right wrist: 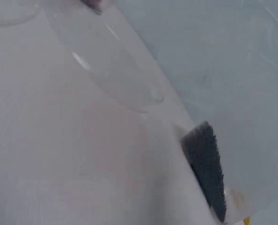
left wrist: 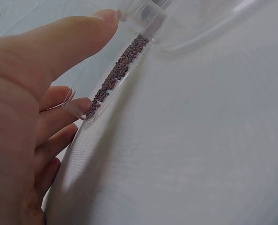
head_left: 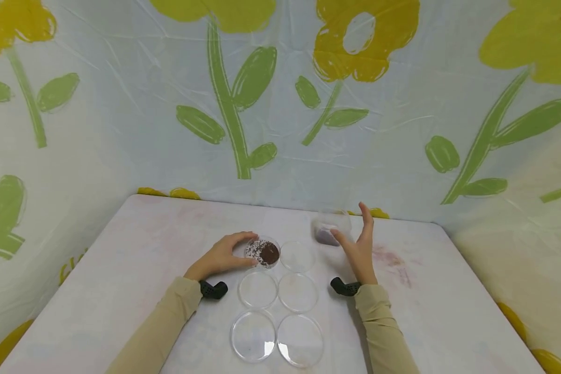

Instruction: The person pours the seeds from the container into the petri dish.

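Observation:
My left hand [head_left: 223, 255] grips a clear round container [head_left: 263, 238] between thumb and fingers. Brown seeds [left wrist: 115, 75] lie heaped along its bottom in the left wrist view; from the head, white shows on its left side. Thumb and fingers of my right hand [head_left: 361, 254] are spread wide apart, beside a blurred clear container [head_left: 338, 221] near the table's back edge. In the right wrist view that container holds dark grains [right wrist: 205, 166]; my right hand itself is out of that view.
Several clear round dishes [head_left: 254, 337] stand in two columns on the pale table [head_left: 449, 311] between my forearms. One dish [head_left: 297, 256] sits right beside the left container. A flower-print cloth [head_left: 285, 124] hangs behind the table and along both sides.

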Tool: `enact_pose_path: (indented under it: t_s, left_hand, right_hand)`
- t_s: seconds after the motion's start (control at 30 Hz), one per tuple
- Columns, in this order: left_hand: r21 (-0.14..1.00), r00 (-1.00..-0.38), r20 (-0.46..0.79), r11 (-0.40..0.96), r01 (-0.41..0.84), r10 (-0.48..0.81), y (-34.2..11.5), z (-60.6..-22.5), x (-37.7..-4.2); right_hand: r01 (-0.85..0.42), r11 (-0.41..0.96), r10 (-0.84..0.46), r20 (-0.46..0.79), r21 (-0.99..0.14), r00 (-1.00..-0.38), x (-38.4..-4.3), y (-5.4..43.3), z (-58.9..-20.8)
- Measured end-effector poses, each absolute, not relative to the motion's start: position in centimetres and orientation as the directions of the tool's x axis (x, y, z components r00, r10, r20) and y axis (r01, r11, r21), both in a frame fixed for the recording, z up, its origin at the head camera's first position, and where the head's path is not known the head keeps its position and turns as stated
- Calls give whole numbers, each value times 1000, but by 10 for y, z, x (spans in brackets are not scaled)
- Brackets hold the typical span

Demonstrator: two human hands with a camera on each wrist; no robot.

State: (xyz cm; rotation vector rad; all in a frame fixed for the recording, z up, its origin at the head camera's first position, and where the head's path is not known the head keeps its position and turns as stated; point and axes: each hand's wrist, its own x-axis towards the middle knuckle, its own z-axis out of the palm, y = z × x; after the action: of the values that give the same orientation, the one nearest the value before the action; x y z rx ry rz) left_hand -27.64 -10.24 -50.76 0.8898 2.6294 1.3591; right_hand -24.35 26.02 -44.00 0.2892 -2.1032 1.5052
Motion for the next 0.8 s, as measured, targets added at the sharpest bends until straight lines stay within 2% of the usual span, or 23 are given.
enact_pose_path:
  t_s: [0.27,0.37,0.47,0.63,0.8]
  left_hand:
    - [765,-840,197,457,455,506,-103,-506,-278]
    - [774,-841,187,452,444,507,-103,-505,-277]
    - [771,-842,183,457,443,507,-103,-506,-276]
    - [769,-840,199,450,453,505,-103,-506,-277]
    - [768,-832,215,438,468,512,-103,-505,-277]
  right_hand:
    - [-576,445,-148,578,-686,-803,-240,239,-408]
    - [-593,444,-271,531,-672,-803,-239,233,-402]
    - [-561,445,-361,433,-698,-826,-238,228,-400]
    - [-465,448,-435,268,-764,-860,-238,220,-403]
    - [-487,436,-524,226,-757,-821,-242,215,-411]
